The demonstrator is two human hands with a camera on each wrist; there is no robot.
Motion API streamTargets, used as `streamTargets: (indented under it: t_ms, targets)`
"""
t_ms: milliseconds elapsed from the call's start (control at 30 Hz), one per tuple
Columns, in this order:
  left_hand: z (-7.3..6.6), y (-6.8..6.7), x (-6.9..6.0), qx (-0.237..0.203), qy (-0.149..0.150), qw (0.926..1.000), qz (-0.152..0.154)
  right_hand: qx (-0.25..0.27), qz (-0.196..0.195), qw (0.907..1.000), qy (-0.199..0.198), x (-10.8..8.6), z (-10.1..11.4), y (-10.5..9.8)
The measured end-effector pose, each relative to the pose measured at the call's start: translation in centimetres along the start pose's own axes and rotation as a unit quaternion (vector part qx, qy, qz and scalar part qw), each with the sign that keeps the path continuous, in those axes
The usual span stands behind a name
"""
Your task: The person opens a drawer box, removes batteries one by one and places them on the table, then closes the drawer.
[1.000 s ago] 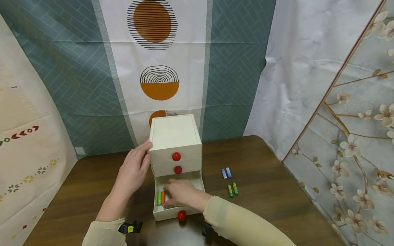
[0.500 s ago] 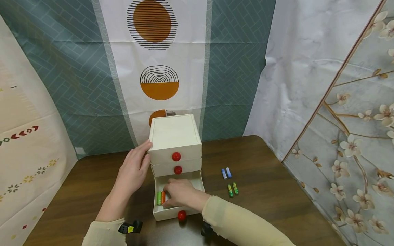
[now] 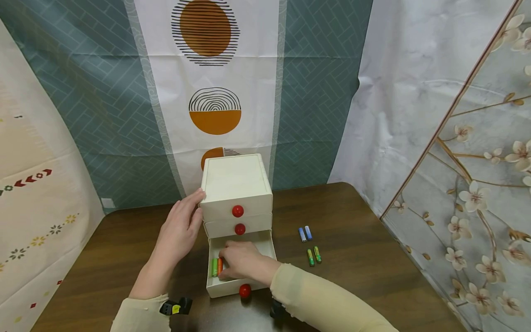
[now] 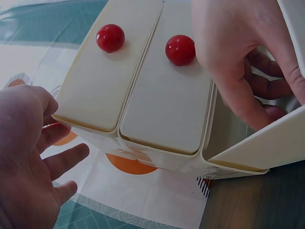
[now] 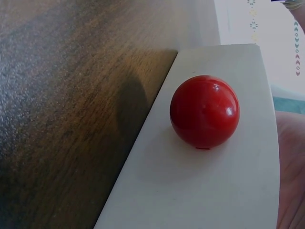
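My right hand reaches down into the pulled-out bottom drawer of a small white drawer cabinet. Its fingers are bent, with the tips beside an orange battery. A green battery lies left of that one, against the drawer's side. In the left wrist view, the drawer front covers what the right fingertips touch. My left hand rests against the cabinet's upper left side, its fingers extended. A red knob on the drawer front fills the middle of the right wrist view.
Two blue batteries and two green-and-yellow batteries lie on the brown table, right of the cabinet. Two upper drawers with red knobs are closed. Patterned cloths hang behind and at both sides.
My right hand has shifted very slightly left inside the drawer, closer to the orange battery. The left hand and the cabinet have stayed in place.
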State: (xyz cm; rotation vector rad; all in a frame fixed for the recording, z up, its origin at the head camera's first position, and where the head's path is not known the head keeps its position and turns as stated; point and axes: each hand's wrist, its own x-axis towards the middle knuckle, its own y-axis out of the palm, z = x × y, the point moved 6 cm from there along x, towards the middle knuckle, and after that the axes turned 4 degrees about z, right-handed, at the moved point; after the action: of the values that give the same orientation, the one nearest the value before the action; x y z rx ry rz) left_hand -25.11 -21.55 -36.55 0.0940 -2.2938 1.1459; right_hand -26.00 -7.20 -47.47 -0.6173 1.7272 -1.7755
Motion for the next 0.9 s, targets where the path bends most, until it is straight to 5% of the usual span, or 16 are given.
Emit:
streamTargets:
  t_ms: [900]
  targets:
    - [-0.20, -0.05, -0.03, -0.002, 0.001, 1.0000, -0.002, -0.011, -0.006, 0.9999, -0.001, 0.19, 0.10, 0.31]
